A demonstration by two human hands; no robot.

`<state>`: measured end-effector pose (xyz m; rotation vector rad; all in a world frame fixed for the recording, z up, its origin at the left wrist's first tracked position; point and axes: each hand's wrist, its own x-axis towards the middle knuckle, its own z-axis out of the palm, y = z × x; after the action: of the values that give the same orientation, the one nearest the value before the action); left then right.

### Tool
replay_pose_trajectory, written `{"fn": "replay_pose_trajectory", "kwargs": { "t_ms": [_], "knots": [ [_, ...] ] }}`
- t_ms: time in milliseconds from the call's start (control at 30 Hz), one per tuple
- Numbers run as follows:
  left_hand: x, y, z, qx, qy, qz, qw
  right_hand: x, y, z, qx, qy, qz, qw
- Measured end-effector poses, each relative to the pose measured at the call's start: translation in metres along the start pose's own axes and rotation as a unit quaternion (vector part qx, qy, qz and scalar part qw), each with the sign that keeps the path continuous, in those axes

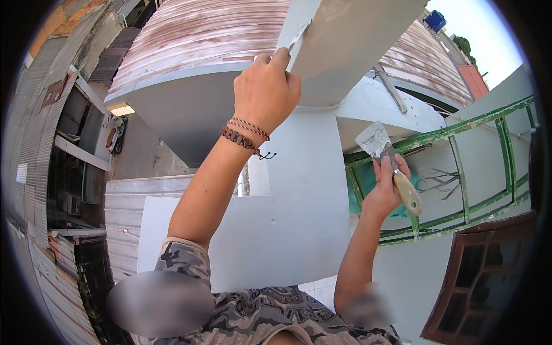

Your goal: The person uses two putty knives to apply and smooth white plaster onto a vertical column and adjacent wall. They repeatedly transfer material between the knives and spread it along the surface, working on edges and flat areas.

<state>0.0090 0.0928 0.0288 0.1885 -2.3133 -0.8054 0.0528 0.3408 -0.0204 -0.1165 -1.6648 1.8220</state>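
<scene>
My left hand [267, 86], with bracelets at the wrist, is raised to the grey pillar [351, 46]. Its fingers are closed round a putty knife [298, 35], whose narrow white-smeared blade meets the pillar's edge; the handle is mostly hidden in the fist. Lower and to the right, my right hand [384, 192] grips a second, wider putty knife [409, 195] with a pale handle. White putty coats that blade [373, 140], which points up and left, apart from the pillar.
A green paint-flecked metal ladder [457, 178] stretches across the right side. Below it is a brown-framed window [480, 282]. Rusty corrugated roofing [207, 31] lies beyond the pillar, and a white wall surface [276, 230] is in front of me. Far below at left stands a motorbike [117, 135].
</scene>
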Motion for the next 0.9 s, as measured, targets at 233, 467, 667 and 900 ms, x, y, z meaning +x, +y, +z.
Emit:
{"fn": "replay_pose_trajectory", "kwargs": {
  "t_ms": [233, 467, 667, 900],
  "knots": [
    [-0.002, -0.04, 0.027, -0.013, 0.059, 0.084, 0.995, -0.014, -0.009, -0.003, -0.011, 0.036, -0.001, 0.999],
    [-0.014, -0.066, 0.073, -0.017, 0.157, 0.176, 0.972, -0.017, -0.004, -0.012, -0.035, 0.046, -0.01, 0.998],
    [-0.032, -0.062, 0.079, 0.007, 0.143, 0.148, 0.979, -0.018, -0.001, -0.011, -0.03, 0.042, -0.011, 0.999],
    [-0.04, -0.059, 0.067, -0.105, 0.146, 0.146, 0.973, -0.019, -0.003, 0.0, -0.004, 0.033, 0.0, 0.999]
  ]
}}
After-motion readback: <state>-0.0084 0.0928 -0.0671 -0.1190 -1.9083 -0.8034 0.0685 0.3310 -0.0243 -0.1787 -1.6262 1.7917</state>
